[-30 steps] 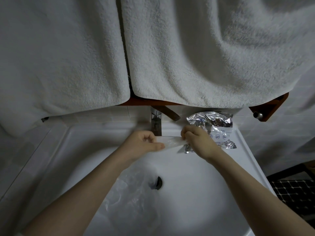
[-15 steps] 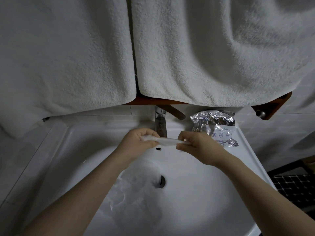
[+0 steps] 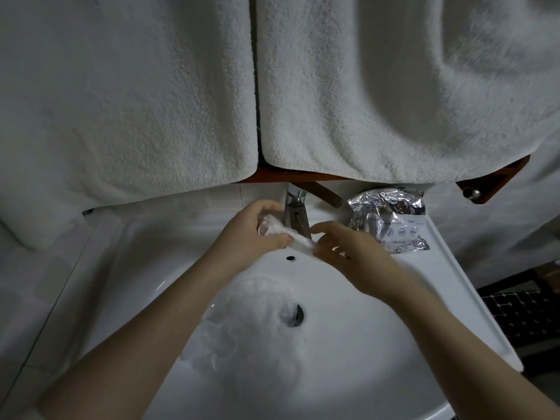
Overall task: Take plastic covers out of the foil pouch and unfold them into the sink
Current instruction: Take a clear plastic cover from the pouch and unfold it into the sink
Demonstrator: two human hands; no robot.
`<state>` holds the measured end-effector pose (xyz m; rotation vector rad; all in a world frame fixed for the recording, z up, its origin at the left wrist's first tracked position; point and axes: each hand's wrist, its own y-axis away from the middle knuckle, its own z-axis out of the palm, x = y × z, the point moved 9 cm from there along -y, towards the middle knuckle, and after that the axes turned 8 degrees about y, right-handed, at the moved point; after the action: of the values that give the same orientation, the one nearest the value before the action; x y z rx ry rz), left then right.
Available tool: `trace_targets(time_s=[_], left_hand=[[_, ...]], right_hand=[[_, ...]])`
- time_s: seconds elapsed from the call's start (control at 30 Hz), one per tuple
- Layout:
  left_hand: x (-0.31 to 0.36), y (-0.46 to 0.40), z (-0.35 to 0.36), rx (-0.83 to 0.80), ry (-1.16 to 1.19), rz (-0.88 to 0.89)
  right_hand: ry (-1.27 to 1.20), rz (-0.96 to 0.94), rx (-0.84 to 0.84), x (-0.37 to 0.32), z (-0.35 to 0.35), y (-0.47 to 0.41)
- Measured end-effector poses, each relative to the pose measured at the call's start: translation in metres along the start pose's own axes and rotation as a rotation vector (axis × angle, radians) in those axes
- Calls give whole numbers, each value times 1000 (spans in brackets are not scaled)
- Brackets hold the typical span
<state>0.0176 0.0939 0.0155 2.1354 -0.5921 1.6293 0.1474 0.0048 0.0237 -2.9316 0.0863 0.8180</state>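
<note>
Towels (image 3: 394, 86) hide the wooden shelf (image 3: 303, 177); pouch (image 3: 391, 219) print is unreadable.

Folded white plastic cover (image 3: 289, 236) stretching between both grips; unfolded clear cover (image 3: 242, 331) lying below in sink (image 3: 378, 344); crumpled foil pouch (image 3: 391, 219) sitting right of grips.

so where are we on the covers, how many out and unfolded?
Done: one unfolded cover lies in the sink basin, partly over the drain. In hand: the left hand and right hand hold a folded cover between them below the faucet. Left: opening it; the foil pouch sits on the sink's rim, contents not visible.
</note>
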Motion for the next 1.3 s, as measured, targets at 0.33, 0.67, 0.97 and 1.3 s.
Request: trace_targets(time_s=[0.33, 0.67, 0.97, 1.3], left_hand=[[-7, -1, -15, 189, 426, -29], [5, 4, -37, 305, 268, 128], [-6, 18, -19, 148, 228, 63], [1, 28, -7, 33, 254, 88]], right_hand=[[-499, 144, 28, -8, 20, 8], [-682, 118, -98, -22, 33, 7], [-730, 155, -134, -29, 41, 10], [-756, 351, 47, -19, 42, 13]])
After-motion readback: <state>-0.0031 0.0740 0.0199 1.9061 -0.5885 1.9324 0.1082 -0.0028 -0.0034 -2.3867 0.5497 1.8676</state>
